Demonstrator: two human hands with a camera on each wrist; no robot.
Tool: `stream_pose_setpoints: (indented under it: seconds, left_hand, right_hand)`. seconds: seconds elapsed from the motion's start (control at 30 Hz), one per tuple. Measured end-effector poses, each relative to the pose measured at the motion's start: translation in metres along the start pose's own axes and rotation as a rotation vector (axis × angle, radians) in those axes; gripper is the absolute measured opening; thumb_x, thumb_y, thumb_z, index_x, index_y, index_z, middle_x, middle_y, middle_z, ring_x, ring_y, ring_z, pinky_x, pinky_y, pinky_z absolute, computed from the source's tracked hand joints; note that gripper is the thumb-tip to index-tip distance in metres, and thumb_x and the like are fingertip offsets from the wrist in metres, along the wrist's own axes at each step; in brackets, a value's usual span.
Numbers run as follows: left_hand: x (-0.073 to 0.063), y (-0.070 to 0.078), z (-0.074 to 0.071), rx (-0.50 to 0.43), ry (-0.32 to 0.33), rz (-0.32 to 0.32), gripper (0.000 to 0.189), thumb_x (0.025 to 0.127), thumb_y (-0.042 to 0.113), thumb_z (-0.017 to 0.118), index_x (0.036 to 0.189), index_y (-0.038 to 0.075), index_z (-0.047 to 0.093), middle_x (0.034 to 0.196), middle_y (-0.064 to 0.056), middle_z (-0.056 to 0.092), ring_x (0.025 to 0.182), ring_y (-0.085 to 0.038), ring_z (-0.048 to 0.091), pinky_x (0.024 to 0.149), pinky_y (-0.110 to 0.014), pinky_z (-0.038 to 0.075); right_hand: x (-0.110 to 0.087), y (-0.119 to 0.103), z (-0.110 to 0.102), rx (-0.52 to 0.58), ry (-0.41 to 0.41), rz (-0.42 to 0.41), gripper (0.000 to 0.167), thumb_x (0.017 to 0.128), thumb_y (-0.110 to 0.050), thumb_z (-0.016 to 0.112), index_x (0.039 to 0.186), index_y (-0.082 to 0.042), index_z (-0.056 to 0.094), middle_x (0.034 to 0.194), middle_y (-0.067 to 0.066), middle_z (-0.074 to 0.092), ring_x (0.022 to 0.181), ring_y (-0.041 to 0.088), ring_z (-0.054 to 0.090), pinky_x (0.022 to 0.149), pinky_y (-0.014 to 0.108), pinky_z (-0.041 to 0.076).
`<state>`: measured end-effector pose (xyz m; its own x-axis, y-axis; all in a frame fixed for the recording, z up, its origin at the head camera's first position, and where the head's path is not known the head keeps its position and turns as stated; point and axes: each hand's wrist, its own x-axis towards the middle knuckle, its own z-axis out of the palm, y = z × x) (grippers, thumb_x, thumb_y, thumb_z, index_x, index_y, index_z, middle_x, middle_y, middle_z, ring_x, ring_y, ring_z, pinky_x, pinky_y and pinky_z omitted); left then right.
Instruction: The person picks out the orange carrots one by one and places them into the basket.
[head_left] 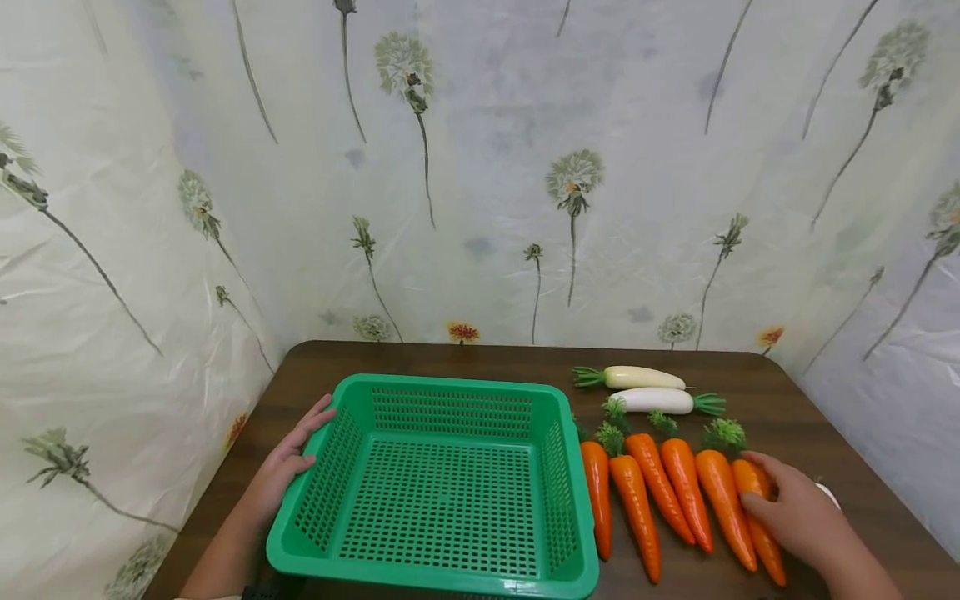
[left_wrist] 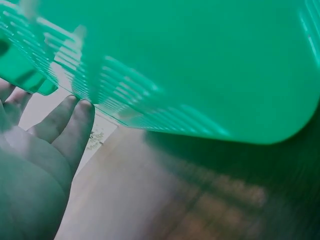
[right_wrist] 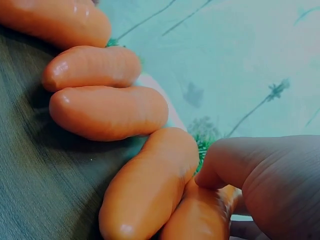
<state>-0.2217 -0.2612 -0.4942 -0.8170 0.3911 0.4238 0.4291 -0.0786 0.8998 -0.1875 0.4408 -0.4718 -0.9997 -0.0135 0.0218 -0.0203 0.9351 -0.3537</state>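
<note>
A green plastic basket (head_left: 457,385) with slotted walls sits on the table, nothing inside it. My left hand (head_left: 276,477) touches its left side, the fingers fairly straight against the rim and outer wall; the left wrist view shows these fingertips (left_wrist: 82,107) at the slotted side. To the basket's right lie several orange carrots (head_left: 678,492) with green tops, side by side. My right hand (head_left: 802,512) pinches the rightmost carrot (head_left: 767,546), thumb on its near side and fingers over the far side. In the right wrist view that carrot (right_wrist: 197,220) lies against its neighbour.
Two white radishes (head_left: 648,401) with green leaves lie behind the carrots. Part of another white object (head_left: 828,495) shows beyond my right hand. The dark wooden table (head_left: 420,357) meets a flower-printed curtain (head_left: 480,250) at its back and sides.
</note>
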Motion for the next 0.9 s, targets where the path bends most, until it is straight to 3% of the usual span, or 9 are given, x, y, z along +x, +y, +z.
stream_pose_setpoints:
  seconds: [0.47, 0.6, 0.77, 0.9]
  left_hand:
    - [-0.002, -0.003, -0.003, -0.012, -0.001, 0.000, 0.058, 0.100, -0.010, 0.029, 0.158, -0.013, 0.026, 0.177, -0.001, 0.013, 0.154, 0.008, 0.018, 0.112, -0.013, 0.032]
    - [-0.002, -0.003, -0.003, -0.009, 0.002, -0.002, 0.058, 0.101, -0.010, 0.029, 0.158, -0.012, 0.027, 0.177, -0.003, 0.012, 0.154, 0.008, 0.018, 0.112, -0.013, 0.030]
    - [-0.002, -0.002, -0.002, -0.011, 0.005, -0.002, 0.058, 0.100, -0.010, 0.029, 0.158, -0.013, 0.027, 0.177, -0.005, 0.012, 0.154, 0.007, 0.018, 0.113, -0.013, 0.030]
    - [-0.001, 0.000, -0.001, -0.018, 0.013, -0.010, 0.058, 0.100, -0.010, 0.029, 0.158, -0.012, 0.029, 0.177, -0.003, 0.013, 0.154, 0.007, 0.018, 0.113, -0.013, 0.030]
  right_hand:
    - [-0.001, -0.002, 0.003, 0.065, 0.009, -0.003, 0.063, 0.099, -0.029, 0.066, 0.149, 0.005, 0.046, 0.138, 0.042, 0.055, 0.117, 0.057, 0.059, 0.085, 0.065, 0.050]
    - [-0.002, -0.003, 0.003, 0.072, 0.031, -0.004, 0.063, 0.100, -0.029, 0.066, 0.150, 0.004, 0.046, 0.133, 0.041, 0.058, 0.110, 0.052, 0.064, 0.079, 0.057, 0.053]
    - [-0.001, -0.007, 0.000, 0.084, 0.038, 0.020, 0.064, 0.101, -0.030, 0.065, 0.152, 0.003, 0.044, 0.120, 0.034, 0.066, 0.094, 0.035, 0.065, 0.069, 0.041, 0.049]
    - [-0.002, -0.010, -0.002, 0.109, 0.044, 0.042, 0.065, 0.102, -0.032, 0.063, 0.154, 0.002, 0.042, 0.118, 0.033, 0.068, 0.091, 0.030, 0.064, 0.067, 0.038, 0.047]
